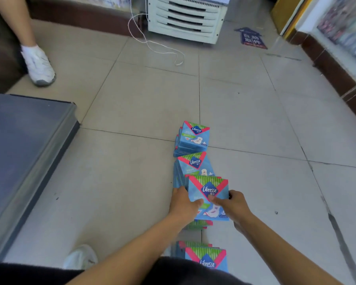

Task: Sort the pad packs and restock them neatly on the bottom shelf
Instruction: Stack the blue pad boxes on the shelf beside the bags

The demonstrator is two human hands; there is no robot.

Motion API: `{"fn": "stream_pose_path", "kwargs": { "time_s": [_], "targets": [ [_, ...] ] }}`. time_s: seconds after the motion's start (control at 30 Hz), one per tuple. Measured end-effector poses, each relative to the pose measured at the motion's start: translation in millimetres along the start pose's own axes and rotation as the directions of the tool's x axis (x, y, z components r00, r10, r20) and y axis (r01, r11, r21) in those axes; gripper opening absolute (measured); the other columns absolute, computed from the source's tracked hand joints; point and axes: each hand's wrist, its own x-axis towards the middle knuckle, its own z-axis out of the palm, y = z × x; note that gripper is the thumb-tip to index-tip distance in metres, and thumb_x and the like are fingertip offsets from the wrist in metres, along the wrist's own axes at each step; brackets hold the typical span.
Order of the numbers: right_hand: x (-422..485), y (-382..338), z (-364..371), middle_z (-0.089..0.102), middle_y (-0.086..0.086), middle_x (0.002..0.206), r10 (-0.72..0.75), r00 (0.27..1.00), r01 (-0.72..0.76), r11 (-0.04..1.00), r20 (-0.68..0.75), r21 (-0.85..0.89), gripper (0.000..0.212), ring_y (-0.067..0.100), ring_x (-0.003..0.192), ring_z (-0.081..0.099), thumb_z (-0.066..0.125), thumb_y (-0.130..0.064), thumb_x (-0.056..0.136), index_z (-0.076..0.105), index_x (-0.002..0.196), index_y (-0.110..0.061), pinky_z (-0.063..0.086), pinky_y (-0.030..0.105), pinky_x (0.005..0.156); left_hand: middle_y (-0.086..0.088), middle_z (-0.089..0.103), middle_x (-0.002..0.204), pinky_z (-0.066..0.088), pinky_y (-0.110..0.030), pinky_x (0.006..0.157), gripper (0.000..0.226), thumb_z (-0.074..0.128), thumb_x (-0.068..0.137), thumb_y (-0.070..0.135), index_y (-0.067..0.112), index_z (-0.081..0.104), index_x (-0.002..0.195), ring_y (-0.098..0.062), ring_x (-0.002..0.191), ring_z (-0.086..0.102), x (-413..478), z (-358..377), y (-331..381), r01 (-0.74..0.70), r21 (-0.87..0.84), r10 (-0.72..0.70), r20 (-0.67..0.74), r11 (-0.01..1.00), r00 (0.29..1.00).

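1. Beige tiled floor [132, 112] of a shop aisle, and the head view is all you get. The pad packs run in a rough line down the middle: a far stack [193, 138], a middle stack [190, 166], and a near stack [206, 258] by your knees.
2. Your left hand [183, 204] and right hand [233, 204] both grip a held bunch [209, 190] just above the floor, one on each side edge with thumbs on the top face. It overlaps the middle stack.
3. Handling guess: these look light and squishy, with glossy wrap, so a bunch probably fans out or slides if you only pinch it. Squeeze from both sides, keep the thumbs on top, and get fingers underneath if you can.
4. The grey shelf deck [29, 153] on your left is likely the bottom shelf, well apart from the packs.
5. Your own shoe [80, 257] sits between you and the deck, so swing around it. Another person's white shoe [38, 64], a looped white cord [162, 49], a white louvred unit [185, 19] and a blue floor sticker [252, 39] are all far off.
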Motion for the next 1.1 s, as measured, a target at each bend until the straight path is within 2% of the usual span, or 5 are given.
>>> {"fn": "stream_pose_path", "kwargs": {
  "time_s": [0.27, 0.5, 0.67, 0.93, 1.1],
  "targets": [
    [-49.0, -195.6, 36.9, 0.072, 0.014, 0.089, -0.419, 0.908, 0.416, 0.904, 0.009, 0.101, 0.038, 0.031, 0.08, 0.069, 0.086, -0.015, 0.066, 0.065, 0.094, -0.004, 0.056, 0.041, 0.07, -0.013, 0.053, 0.117, 0.048, -0.042, 0.093, 0.032, 0.064, 0.085, 0.016, 0.003, 0.056, 0.113, -0.028, 0.107, 0.058, -25.4, -140.9, 136.1, -0.272, -0.003, 0.247, -0.403, 0.962, 0.881],
    [-64.4, -396.1, 162.6, 0.071, 0.004, 0.091, -0.751, 0.656, 0.72, 0.652, 0.075, 0.238, 0.041, 0.019, 0.081, 0.067, 0.086, -0.012, 0.064, 0.066, 0.1, -0.009, 0.056, 0.041, 0.077, -0.01, 0.043, 0.126, 0.039, -0.037, 0.099, 0.042, 0.058, 0.092, 0.014, 0.004, 0.043, 0.13, -0.027, 0.118, 0.045, -23.0, -310.7, 219.6, -0.431, 0.107, 0.325, -0.82, 0.896, 0.471],
    [-91.9, -477.3, 242.3, 0.072, 0.005, 0.101, -0.826, 0.519, 0.741, 0.563, 0.218, 0.368, 0.045, 0.016, 0.088, 0.068, 0.083, -0.006, 0.067, 0.065, 0.108, -0.006, 0.057, 0.028, 0.072, -0.006, 0.04, 0.127, 0.044, -0.041, 0.1, 0.053, 0.061, 0.091, 0.018, 0.007, 0.037, 0.137, -0.023, 0.122, 0.044, -44.7, -406.8, 237.7, -0.447, 0.194, 0.321, -0.919, 0.873, 0.228],
    [-159.5, -542.2, 336.5, 0.074, 0.001, 0.098, -0.783, 0.424, 0.746, 0.587, 0.455, 0.315, 0.049, 0.015, 0.089, 0.07, 0.088, -0.009, 0.06, 0.065, 0.103, -0.006, 0.058, 0.037, 0.079, -0.004, 0.038, 0.129, 0.032, -0.012, 0.093, 0.058, 0.06, 0.092, 0.016, 0.009, 0.031, 0.142, -0.011, 0.12, 0.038, -95.8, -498.7, 229.5, -0.39, 0.001, 0.055, -0.99, 0.921, 0.127],
    [-171.3, -571.6, 386.9, 0.073, -0.006, 0.091, -0.74, 0.356, 0.777, 0.574, 0.571, 0.259, 0.045, 0.003, 0.079, 0.066, 0.089, -0.007, 0.056, 0.065, 0.092, -0.02, 0.053, 0.021, 0.071, -0.007, 0.037, 0.126, 0.038, -0.026, 0.1, 0.059, 0.062, 0.091, 0.018, 0.006, 0.031, 0.14, -0.014, 0.116, 0.038, -95.1, -543.0, 218.7, -0.308, -0.133, -0.108, -0.989, 0.942, 0.097]
  ]
}}
